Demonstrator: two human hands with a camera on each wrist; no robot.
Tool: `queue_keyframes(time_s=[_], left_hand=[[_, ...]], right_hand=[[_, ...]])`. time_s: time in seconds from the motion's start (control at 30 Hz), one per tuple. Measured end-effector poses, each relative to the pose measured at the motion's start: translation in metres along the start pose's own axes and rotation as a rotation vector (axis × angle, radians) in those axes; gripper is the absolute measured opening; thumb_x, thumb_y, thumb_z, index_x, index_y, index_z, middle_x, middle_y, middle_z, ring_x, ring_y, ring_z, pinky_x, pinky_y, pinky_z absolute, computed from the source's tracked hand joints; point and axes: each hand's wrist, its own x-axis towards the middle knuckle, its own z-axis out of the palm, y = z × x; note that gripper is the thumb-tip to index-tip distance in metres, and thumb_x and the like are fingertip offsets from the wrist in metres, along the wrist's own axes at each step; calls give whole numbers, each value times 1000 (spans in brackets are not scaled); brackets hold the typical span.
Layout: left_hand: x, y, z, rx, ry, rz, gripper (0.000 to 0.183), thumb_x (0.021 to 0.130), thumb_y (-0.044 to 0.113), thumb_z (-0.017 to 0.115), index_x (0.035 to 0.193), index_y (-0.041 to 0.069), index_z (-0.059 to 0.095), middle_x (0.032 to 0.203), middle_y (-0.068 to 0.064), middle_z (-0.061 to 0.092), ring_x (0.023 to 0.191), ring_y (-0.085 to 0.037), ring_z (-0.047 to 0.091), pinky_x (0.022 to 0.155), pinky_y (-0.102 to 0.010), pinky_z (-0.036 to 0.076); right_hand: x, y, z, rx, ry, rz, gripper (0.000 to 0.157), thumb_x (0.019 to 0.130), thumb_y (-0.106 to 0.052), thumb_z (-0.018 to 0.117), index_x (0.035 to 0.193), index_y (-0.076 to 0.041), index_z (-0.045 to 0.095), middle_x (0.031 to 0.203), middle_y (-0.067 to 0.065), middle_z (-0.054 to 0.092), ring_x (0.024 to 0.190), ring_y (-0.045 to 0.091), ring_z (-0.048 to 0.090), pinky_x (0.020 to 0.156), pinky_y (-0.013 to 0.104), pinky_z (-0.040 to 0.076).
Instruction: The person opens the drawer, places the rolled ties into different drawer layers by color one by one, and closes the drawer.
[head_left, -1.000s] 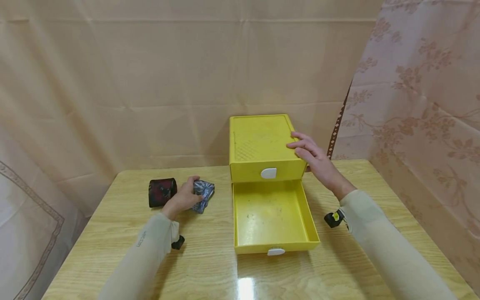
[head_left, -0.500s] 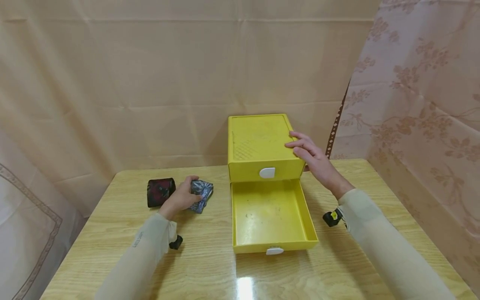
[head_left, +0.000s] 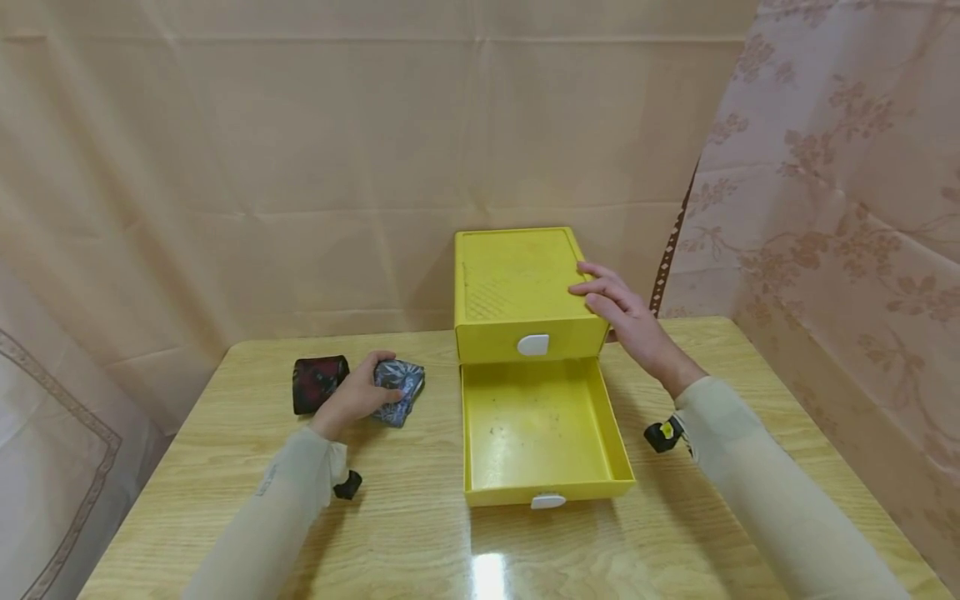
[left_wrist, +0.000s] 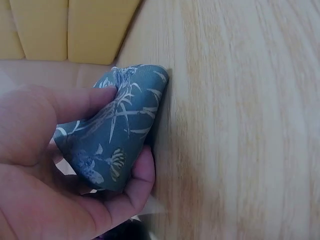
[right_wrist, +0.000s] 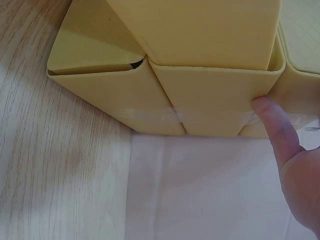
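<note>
A folded blue-grey cloth with white leaf patterns stands on the table, left of the yellow drawer unit. My left hand pinches it; in the left wrist view the thumb lies on the cloth's upper face, fingers beneath. Beside that hand is a dark roll of cloth with red flowers. On the right edge of the yellow drawer unit rests my right hand, fingers fairly straight. The right wrist view shows one digit touching the unit's side wall. A drawer below the top one is pulled out.
The wooden table carries everything. A beige curtain hangs close behind the unit, and a flowered curtain hangs at the right. The pulled-out drawer juts forward between my arms.
My left hand has shifted slightly leftward over the folded cloth, which stays in place with a little more of it showing. The right hand and drawer unit hold still; the view drifts slightly.
</note>
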Motion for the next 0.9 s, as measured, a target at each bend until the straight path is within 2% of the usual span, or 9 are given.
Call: queue_keyframes(time_s=[0.1,0.2,0.37,0.47,0.6,0.7,0.9], left_hand=[[0,-2,-1,-29,-5,-19,71,95,14,72,154,7,33,155,-26,33,138,-42,37,109,-60,35],[0,-5,-2,-58,0,-33,72,92,17,76,152,10,37,153,-26,35,138,-43,38,108,-59,37],[-2,-8,-1,-118,20,-1,66,86,13,82,141,8,46,141,-29,44,119,-39,53,90,-45,50],[-4,-9,-1,-181,5,15,61,84,7,81,135,6,47,132,-28,48,108,-35,57,80,-38,53],[-7,-9,-2,-218,-32,17,58,84,2,77,132,6,45,129,-27,47,102,-33,58,75,-35,54],[-9,-9,-3,-210,-48,8,60,84,1,76,134,7,44,132,-27,44,103,-33,58,75,-36,54],[-10,-10,-4,-153,-61,43,73,83,4,81,143,4,40,141,-28,39,121,-42,49,83,-40,52]], right_hand=[[0,0,0,-2,1,-3,40,110,-33,45,133,-4,59,162,-7,26,147,29,27,77,39,58],[0,0,0,-4,2,-5,40,110,-33,45,133,-4,59,162,-7,26,147,29,27,76,40,57],[0,0,0,-13,1,-5,40,110,-34,44,134,-5,59,162,-8,26,147,28,27,77,43,57],[0,0,0,-13,1,-6,40,110,-34,44,134,-5,59,162,-8,26,148,28,26,78,43,56],[0,-1,0,-6,1,-6,40,110,-33,44,133,-4,59,162,-7,26,148,29,26,78,41,57],[-1,-2,0,-2,0,-5,40,110,-33,45,133,-4,59,162,-7,26,147,29,27,78,40,57],[0,-2,1,1,-1,5,39,110,-32,44,134,-4,58,163,-7,25,147,30,27,78,39,57]])
